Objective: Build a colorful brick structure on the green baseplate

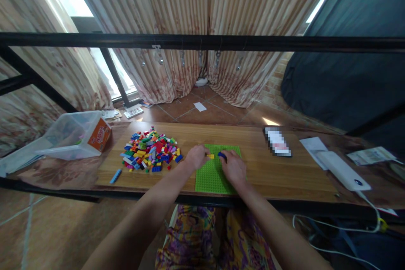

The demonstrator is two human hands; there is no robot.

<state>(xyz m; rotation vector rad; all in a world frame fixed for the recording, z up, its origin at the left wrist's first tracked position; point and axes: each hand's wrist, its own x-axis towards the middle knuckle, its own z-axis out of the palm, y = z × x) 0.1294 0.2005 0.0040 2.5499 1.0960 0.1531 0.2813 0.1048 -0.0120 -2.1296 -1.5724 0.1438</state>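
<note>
A green studded baseplate (211, 179) lies on the wooden board in front of me. Over its upper left part, my left hand (198, 157) is closed on a small yellow brick (210, 157). My right hand (233, 166) pinches a dark blue brick (222, 155) above the plate's upper right part. The two bricks are a short gap apart. Whether either one touches the plate's studs, I cannot tell. To the left of my left hand spreads a heap of mixed coloured bricks (152, 149).
A blue brick strip (115, 176) lies apart near the board's (268, 181) front left edge. At the left stands a clear plastic bin (72, 133) with an orange label. On the right are a phone (277, 141), papers and a white device (346, 171) with a cable. A black rail (209, 42) crosses behind.
</note>
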